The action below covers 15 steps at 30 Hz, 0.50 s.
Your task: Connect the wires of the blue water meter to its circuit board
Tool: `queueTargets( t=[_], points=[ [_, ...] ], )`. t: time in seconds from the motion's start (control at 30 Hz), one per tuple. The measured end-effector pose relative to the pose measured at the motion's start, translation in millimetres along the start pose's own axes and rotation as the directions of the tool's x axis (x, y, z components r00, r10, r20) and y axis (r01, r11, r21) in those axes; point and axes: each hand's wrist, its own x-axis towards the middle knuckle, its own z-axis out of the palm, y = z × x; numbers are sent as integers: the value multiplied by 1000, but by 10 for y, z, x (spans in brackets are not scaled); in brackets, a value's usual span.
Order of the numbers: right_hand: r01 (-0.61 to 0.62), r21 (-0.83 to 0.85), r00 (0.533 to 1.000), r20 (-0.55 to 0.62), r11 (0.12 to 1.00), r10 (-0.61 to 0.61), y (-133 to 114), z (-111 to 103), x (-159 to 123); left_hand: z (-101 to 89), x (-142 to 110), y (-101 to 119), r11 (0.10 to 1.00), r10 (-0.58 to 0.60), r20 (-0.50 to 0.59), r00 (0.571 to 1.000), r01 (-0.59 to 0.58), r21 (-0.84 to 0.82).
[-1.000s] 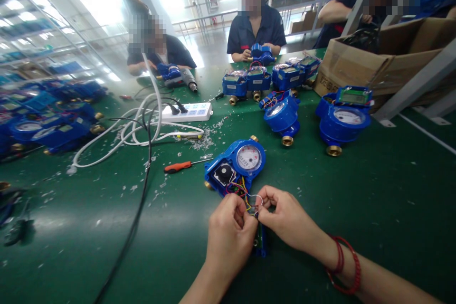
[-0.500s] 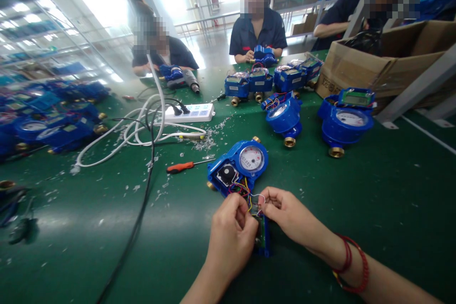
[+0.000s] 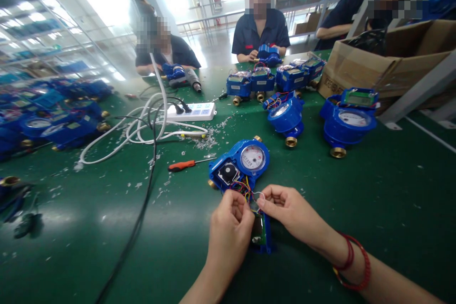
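A blue water meter [image 3: 220,166] lies on the green table with its dial facing up and its side compartment uncovered. Colored wires [image 3: 245,184] run from that compartment toward a small blue housing with a green circuit board [image 3: 262,235], just below the meter. My left hand [image 3: 230,228] is closed in a pinch at the wires, partly covering the board. Close by on the right, my right hand [image 3: 290,204] pinches a white wire [image 3: 261,194] between thumb and forefinger. The exact wire ends are hidden by my fingers.
An orange screwdriver [image 3: 182,166] lies left of the meter. Beyond it are a power strip [image 3: 199,111], looped cables and plastic scraps. Other blue meters [image 3: 285,116] stand farther back, near a cardboard box [image 3: 356,64]. Several co-workers [image 3: 261,33] sit across the table.
My left hand has shifted slightly left and up, baring more of the circuit board. My right hand keeps its pinch on the white wire. The whole view has shifted slightly.
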Motion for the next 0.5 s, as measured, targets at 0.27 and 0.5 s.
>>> queueTargets(
  t=[0.27,0.5],
  points=[
    [-1,26,997,79,1000,-1,-27,-7,2,-16,25,3,984,152,45,987,-155,84],
    [0,-1,989,148,1000,1,-47,-31,8,-21,-2,-27,942,274,-21,962,-264,206]
  ],
)
